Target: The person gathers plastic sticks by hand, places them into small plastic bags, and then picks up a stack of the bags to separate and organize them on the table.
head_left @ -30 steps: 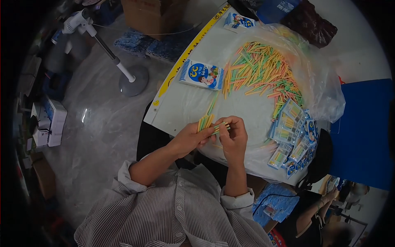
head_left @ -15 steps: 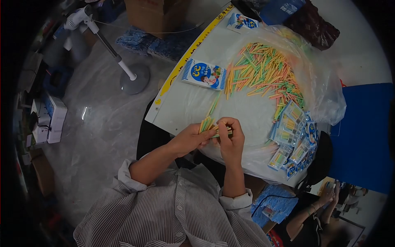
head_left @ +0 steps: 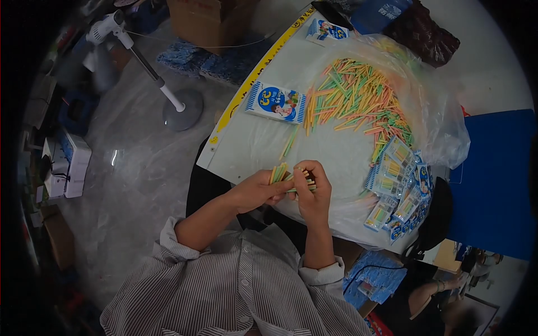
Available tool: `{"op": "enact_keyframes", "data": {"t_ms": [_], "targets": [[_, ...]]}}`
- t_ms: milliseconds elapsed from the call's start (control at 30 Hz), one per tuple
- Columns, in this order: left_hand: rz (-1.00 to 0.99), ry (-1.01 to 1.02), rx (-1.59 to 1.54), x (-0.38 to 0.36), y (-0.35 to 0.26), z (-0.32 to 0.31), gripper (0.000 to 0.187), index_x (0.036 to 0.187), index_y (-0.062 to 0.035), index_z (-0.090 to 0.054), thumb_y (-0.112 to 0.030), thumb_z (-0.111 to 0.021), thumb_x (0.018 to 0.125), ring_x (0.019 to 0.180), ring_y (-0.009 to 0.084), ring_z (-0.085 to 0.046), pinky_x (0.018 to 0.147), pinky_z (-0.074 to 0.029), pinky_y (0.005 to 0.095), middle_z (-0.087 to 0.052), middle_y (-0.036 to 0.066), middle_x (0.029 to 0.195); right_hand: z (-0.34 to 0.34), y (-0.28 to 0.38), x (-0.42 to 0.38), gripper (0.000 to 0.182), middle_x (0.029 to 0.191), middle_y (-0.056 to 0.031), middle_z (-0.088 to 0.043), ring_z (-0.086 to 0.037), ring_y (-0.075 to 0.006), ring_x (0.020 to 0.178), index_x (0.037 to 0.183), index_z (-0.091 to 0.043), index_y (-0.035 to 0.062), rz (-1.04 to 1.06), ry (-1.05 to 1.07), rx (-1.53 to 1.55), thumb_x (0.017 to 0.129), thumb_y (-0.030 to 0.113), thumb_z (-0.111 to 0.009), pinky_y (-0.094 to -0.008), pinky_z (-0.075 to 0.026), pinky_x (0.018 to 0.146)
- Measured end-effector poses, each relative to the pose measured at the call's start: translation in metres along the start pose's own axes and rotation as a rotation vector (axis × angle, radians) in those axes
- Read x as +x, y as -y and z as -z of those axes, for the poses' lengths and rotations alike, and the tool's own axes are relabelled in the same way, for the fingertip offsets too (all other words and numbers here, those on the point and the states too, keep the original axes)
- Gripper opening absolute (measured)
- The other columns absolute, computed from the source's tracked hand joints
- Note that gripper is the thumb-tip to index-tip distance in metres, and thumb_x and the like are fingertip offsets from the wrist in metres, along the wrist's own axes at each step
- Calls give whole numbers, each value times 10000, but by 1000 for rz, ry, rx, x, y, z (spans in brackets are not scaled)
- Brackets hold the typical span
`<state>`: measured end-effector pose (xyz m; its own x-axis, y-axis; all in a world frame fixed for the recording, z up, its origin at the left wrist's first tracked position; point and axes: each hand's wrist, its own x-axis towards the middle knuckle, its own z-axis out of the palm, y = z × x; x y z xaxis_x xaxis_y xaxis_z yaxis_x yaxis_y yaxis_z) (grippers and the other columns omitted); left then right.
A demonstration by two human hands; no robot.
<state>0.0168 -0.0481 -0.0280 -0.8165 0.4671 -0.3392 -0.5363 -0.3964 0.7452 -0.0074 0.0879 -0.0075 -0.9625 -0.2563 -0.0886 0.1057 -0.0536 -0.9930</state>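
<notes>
At the near edge of the table, my left hand point(head_left: 255, 191) is closed round a bundle of thin pastel candy sticks point(head_left: 278, 173), their ends fanning out above the fingers. My right hand point(head_left: 315, 193) meets it, thumb and fingers curled on more of the sticks; some ends poke out beside the thumb. Just beyond the hands, a few loose sticks point(head_left: 289, 142) lie on clear plastic. Farther off is a large heap of yellow, green and pink sticks point(head_left: 358, 95). A blue-and-white printed packet point(head_left: 276, 102) lies left of the heap.
Several small filled sachets point(head_left: 392, 182) are piled at the table's right edge. A clear plastic bag point(head_left: 443, 131) surrounds the heap's far side. Another packet point(head_left: 328, 31) lies at the back. A fan point(head_left: 182, 112) stands on the floor at left. A co-worker's arm point(head_left: 428, 294) shows at lower right.
My hands stay together on the candy sticks, with the right thumb and fingers slightly shifted. The co-worker's arms at lower right have moved lower. The whole view has shifted a little.
</notes>
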Motion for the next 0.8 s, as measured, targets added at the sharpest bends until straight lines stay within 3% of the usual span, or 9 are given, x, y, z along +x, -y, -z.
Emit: {"op": "enact_keyframes", "data": {"t_ms": [233, 533, 800], "targets": [[29, 86, -74, 0, 0, 0, 221, 854, -36, -520, -250, -468, 868, 513, 27, -325, 433, -249, 158, -432, -36, 639, 5, 14, 4, 143, 725, 4, -481, -444, -28, 536, 954, -529, 13, -62, 169, -56, 820, 48, -493, -158, -365, 430], [47, 103, -135, 1, 4, 3, 213, 892, -32, -517, -238, -467, 869, 519, 25, -327, 435, -261, 157, -466, -15, 686, 4, 1, -1, 80, 730, -7, -493, -429, -22, 527, 889, -507, 14, -36, 66, 4, 814, 39, -494, -151, -353, 418], [38, 178, -168, -2, 3, 0, 226, 943, -24, -512, -231, -453, 875, 559, 22, -368, 450, -289, 145, -513, 17, 774, 3, 13, 2, 73, 698, 6, -511, -427, -12, 513, 847, -538, 9, -138, 182, -53, 808, 69, -525, -143, -334, 402]]}}
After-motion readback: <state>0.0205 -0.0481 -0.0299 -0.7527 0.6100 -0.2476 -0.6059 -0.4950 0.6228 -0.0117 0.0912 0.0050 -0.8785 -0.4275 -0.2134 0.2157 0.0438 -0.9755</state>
